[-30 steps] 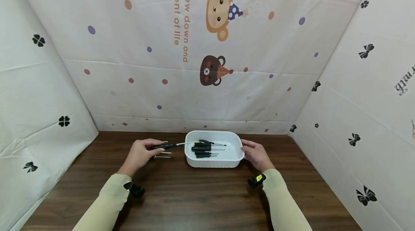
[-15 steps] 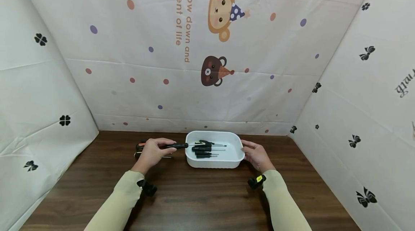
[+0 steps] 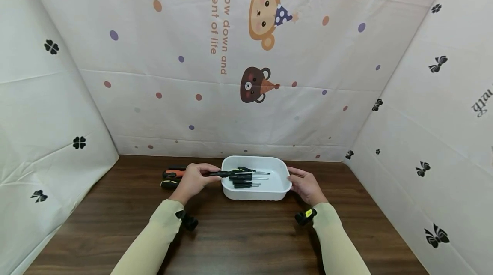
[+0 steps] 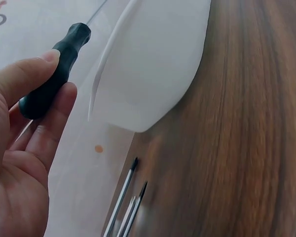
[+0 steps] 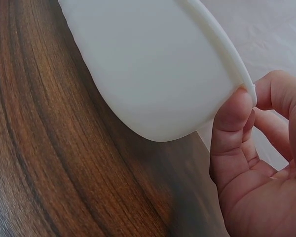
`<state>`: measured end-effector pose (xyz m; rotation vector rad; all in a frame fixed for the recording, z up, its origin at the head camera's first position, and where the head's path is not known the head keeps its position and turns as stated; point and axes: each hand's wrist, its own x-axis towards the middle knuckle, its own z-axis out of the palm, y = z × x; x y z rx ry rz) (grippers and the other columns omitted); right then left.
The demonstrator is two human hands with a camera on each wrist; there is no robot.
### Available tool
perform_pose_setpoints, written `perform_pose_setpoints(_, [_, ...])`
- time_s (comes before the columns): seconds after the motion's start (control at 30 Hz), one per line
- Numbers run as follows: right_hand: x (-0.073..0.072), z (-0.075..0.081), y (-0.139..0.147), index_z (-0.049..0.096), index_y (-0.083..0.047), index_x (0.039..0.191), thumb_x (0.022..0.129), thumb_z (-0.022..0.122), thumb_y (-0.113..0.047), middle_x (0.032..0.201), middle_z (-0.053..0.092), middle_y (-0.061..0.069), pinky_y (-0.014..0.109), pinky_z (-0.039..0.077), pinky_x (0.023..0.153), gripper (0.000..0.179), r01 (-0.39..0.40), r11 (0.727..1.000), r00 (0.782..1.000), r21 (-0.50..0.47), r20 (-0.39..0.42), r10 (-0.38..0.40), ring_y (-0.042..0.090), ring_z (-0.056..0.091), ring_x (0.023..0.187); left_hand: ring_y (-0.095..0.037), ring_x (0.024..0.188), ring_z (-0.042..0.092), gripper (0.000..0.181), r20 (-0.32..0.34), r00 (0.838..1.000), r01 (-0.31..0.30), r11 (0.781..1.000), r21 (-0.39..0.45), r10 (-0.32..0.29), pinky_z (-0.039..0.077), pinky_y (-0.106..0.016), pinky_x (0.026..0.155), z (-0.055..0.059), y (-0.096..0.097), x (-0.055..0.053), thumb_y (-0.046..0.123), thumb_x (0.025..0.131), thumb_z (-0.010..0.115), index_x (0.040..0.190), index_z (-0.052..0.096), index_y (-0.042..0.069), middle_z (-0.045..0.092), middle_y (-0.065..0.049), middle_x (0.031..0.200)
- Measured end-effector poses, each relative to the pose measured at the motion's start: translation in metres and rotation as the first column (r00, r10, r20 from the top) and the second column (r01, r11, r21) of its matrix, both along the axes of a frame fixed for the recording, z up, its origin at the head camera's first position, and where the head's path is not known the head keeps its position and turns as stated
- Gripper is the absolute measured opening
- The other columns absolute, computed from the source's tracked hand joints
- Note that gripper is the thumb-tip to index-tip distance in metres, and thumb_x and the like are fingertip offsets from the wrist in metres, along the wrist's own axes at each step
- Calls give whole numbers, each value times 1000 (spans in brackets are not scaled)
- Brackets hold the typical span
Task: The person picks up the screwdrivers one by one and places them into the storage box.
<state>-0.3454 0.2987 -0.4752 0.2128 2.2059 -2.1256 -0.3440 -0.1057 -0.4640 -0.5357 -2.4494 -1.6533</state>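
My left hand [image 3: 195, 180] pinches the black handle of a screwdriver [image 4: 56, 74] between thumb and fingers. In the head view its shaft points right, over the left rim of a white plastic box [image 3: 257, 195]. Several black-handled screwdrivers [image 3: 240, 177] lie inside the box, shafts to the right. At the box's right end my right hand [image 3: 306, 185] grips the rim, thumb on the outer wall, as the right wrist view shows. Left of my left hand lie more screwdrivers, one with an orange and black handle [image 3: 173, 174] and one with a dark handle [image 3: 169, 184].
The box stands on a dark wood table [image 3: 246, 240] close to the back wall. Printed white cloth [image 3: 192, 108] covers the walls behind and on both sides. Metal screwdriver shafts [image 4: 123, 202] lie on the table beside the box in the left wrist view.
My left hand has moved right with the screwdriver, bringing its shaft over the box. Handles on the table at left have come into sight behind it. My right hand stays at the rim.
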Motion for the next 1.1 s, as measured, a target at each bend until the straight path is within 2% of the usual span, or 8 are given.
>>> perform_pose_setpoints(0.17, [1, 3, 0, 55, -2, 146, 95, 69, -5, 122, 73, 14, 23, 58, 67, 53, -4, 1000, 1000, 3, 4, 4, 11, 65, 72, -17, 101, 72, 34, 7, 1000, 6, 1000, -7, -6, 60, -27, 82, 0, 13, -5, 24, 79, 91, 107, 82, 8, 78, -5, 110])
perform_pose_setpoints(0.37, [1, 4, 0, 55, -2, 146, 95, 68, -5, 123, 72, 16, 24, 59, 67, 53, -4, 1000, 1000, 9, 7, 4, 12, 65, 73, -18, 102, 72, 26, 45, 999, 15, 999, -32, -13, 60, -37, 87, 2, 25, -9, 22, 79, 91, 102, 83, 16, 79, -2, 108])
perform_pose_setpoints(0.63, [-1, 2, 2, 56, -2, 146, 95, 68, -5, 122, 73, 14, 25, 59, 68, 52, -4, 1000, 1000, 23, 11, 4, 13, 65, 73, -19, 102, 73, 22, 23, 998, 65, 988, -141, -63, 61, -35, 85, 7, 42, -12, 19, 81, 88, 102, 84, 16, 79, -2, 108])
perform_pose_setpoints(0.87, [1, 5, 2, 54, -1, 147, 96, 67, -5, 124, 72, 16, 24, 59, 68, 53, -5, 1000, 1000, 14, 9, 5, 12, 64, 73, -20, 101, 73, 21, -44, 991, 109, 963, -247, -123, 60, -38, 88, 13, 59, -16, 17, 79, 90, 98, 84, 13, 79, -3, 104])
perform_pose_setpoints(1.1, [1, 2, 0, 55, 0, 146, 95, 67, -3, 117, 74, 10, 24, 59, 67, 52, -2, 1000, 1000, 3, 4, 2, 11, 64, 71, -18, 98, 70, 20, -42, 987, 131, 927, -351, -156, 59, -36, 87, 12, 70, -20, 19, 77, 91, 94, 84, 12, 79, -1, 100])
